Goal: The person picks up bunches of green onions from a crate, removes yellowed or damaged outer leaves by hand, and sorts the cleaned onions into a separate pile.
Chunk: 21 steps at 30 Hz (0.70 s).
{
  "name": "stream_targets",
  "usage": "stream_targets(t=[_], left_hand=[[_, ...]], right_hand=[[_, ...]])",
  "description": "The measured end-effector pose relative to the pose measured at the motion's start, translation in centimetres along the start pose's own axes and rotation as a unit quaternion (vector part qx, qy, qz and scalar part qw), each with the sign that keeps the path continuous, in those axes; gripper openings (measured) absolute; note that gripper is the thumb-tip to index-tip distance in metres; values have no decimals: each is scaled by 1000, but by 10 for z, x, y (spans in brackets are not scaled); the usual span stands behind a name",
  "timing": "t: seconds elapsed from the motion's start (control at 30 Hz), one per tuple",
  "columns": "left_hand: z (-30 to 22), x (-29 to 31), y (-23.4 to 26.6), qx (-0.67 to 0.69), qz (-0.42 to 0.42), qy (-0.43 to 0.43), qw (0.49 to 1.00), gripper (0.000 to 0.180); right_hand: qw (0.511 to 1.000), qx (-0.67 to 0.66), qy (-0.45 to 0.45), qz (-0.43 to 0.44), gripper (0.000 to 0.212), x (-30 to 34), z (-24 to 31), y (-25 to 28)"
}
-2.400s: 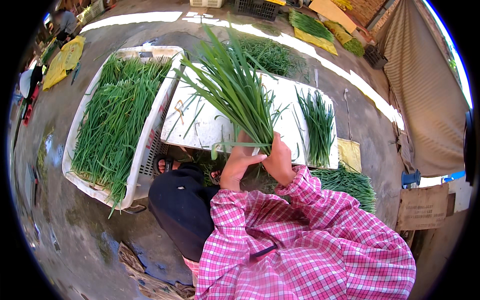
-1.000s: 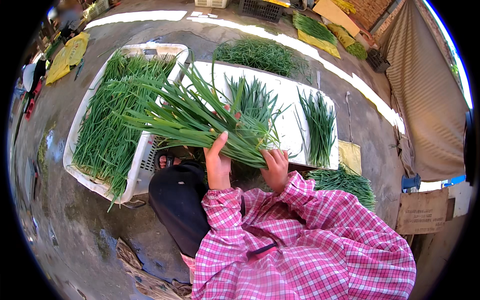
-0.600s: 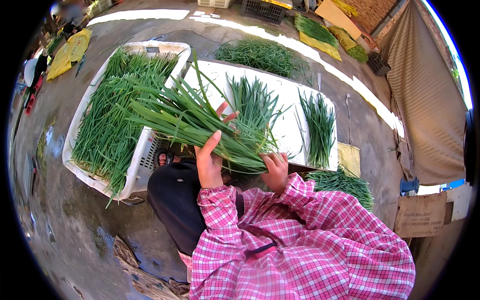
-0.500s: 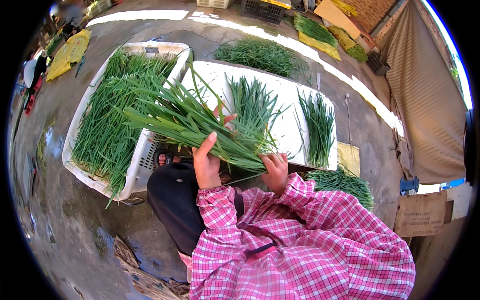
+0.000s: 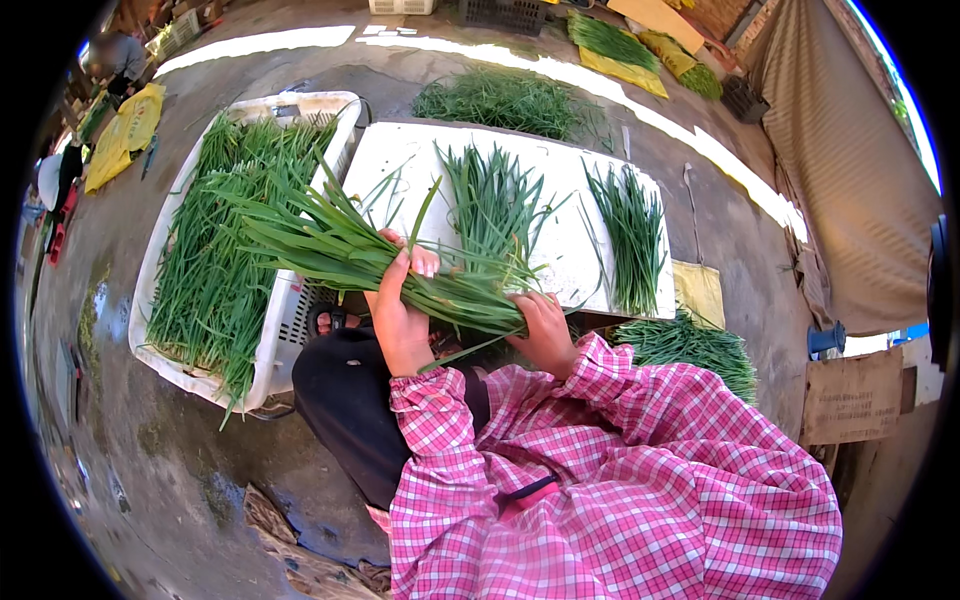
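Note:
I hold a thick bundle of long green chives (image 5: 340, 245) lying sideways, tips pointing left over a white plastic crate (image 5: 290, 320). My left hand (image 5: 400, 310) grips the bundle at its middle from below. My right hand (image 5: 545, 330) is closed around the cut stem end at the right. Both pink checked sleeves come up from the lower edge. The bundle hangs just in front of a white board (image 5: 400, 170).
The crate holds a bed of loose chives (image 5: 205, 270). Two smaller chive piles (image 5: 495, 200) (image 5: 630, 230) lie on the board. More greens (image 5: 500, 100) lie on the wet concrete behind, and another heap (image 5: 690, 345) at my right. A tarp (image 5: 850, 170) hangs far right.
The bundle, upright 2.4 s ago, has been tipped over to the left and now lies nearly level. My left hand slid out along it to the middle.

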<state>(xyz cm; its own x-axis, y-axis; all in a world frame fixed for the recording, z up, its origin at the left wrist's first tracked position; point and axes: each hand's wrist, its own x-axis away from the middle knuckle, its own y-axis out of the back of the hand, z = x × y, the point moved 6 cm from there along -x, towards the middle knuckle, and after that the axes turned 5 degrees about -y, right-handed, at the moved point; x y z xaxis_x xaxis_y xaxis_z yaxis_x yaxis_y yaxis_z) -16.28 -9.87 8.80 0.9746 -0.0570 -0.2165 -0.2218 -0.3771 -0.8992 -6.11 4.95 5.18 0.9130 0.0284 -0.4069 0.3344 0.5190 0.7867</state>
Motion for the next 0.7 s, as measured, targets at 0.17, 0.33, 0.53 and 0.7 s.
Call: stream_targets(t=[0.17,0.33,0.53,0.7], left_hand=[[-8,-1,-3,3,38,-4,999,17],[-10,2,-12,-21,65,-5,998,16],[-1,4,-20,-4,107,23,994,18],[2,8,-25,-29,139,50,989,22]], right_hand=[[985,-132,-73,88,61,9,3,23],[872,-436,-217,44,37,16,-37,40],[760,-489,-395,166,36,-11,-26,18],[748,-489,-401,202,31,-25,-13,14]])
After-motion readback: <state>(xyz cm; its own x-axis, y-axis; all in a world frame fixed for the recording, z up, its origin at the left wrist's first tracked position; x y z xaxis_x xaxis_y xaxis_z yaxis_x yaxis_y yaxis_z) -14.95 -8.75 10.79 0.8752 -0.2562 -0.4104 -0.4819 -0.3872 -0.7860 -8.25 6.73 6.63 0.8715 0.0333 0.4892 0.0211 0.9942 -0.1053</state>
